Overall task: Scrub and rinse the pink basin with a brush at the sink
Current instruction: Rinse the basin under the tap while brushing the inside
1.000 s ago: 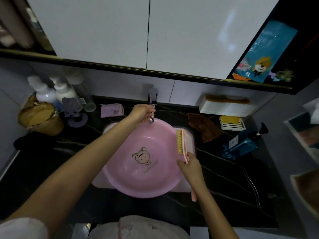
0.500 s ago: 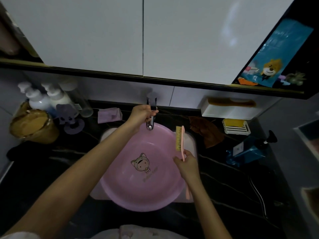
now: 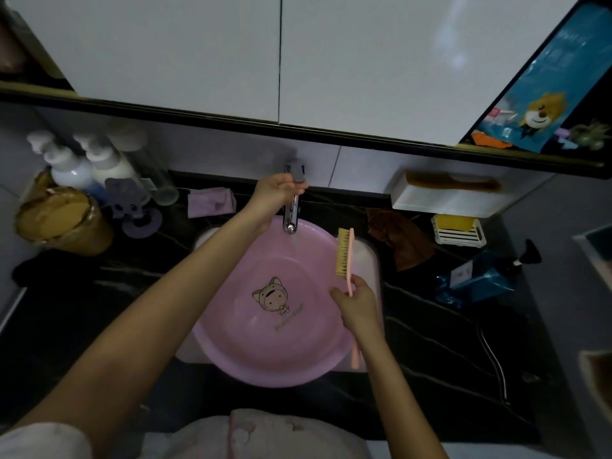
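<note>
A black veined bench (image 3: 430, 342) runs under white cabinet doors (image 3: 198, 61), with a pale sink (image 3: 368, 256) let into it. Since a second ago the left hand (image 3: 276, 190) has climbed from near the spout tip to the upper part of the chrome tap (image 3: 291, 215). The right hand (image 3: 357, 303) has kept the brush (image 3: 346, 256) in much the same place over the basin's right rim. The pink basin (image 3: 298, 352) sits in the sink, round and shallow. A cartoon figure in an animal hood is printed on its floor, and the near rim overhangs the sink's front edge. Whether water is running from the spout cannot be told. The left arm reaches forward across the basin, its fingers curled round the tap. The right hand grips the pink handle of the brush at mid-length, with the yellow bristles pointing left and the head aimed away from the body. The handle's tail sticks out below the wrist. A brown cloth (image 3: 404, 240), a soap dish (image 3: 458, 228) and a blue pump bottle (image 3: 480, 276) lie on the bench to the right. A purple cloth (image 3: 210, 202) and white bottles (image 3: 69, 167) stand to the left.
</note>
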`<state>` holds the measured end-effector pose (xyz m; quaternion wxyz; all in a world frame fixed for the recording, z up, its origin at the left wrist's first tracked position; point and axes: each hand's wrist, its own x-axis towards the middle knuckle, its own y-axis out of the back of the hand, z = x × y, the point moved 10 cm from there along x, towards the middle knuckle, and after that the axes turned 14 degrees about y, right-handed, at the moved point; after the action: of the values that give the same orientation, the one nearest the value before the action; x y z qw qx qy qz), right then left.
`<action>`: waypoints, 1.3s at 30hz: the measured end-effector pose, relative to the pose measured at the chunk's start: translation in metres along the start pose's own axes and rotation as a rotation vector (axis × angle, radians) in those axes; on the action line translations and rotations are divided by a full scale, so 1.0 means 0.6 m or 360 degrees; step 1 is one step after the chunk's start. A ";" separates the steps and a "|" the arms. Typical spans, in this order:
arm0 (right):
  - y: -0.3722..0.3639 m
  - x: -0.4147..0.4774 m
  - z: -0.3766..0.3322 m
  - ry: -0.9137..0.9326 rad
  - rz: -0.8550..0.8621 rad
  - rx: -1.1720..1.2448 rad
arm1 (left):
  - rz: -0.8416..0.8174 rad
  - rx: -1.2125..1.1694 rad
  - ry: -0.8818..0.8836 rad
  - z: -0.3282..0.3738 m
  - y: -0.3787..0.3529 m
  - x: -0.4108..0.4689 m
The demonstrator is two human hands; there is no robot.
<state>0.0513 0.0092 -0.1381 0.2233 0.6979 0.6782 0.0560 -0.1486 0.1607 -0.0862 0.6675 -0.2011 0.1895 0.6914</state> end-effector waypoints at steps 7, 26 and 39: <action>-0.001 -0.006 0.012 -0.0050 0.0000 0.0008 | 0.0121 0.0103 0.0048 -0.013 0.026 -0.002; 0.014 -0.028 0.040 -0.0161 0.0031 0.0071 | -0.0301 -0.0480 0.0296 0.006 -0.052 0.004; 0.011 -0.027 0.038 -0.0138 0.0043 0.0140 | 0.0145 -0.0342 0.0182 -0.023 0.013 0.003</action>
<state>0.0647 -0.0116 -0.1521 0.2206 0.7180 0.6601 -0.0011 -0.1562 0.1548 -0.0988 0.5982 -0.3018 0.1609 0.7247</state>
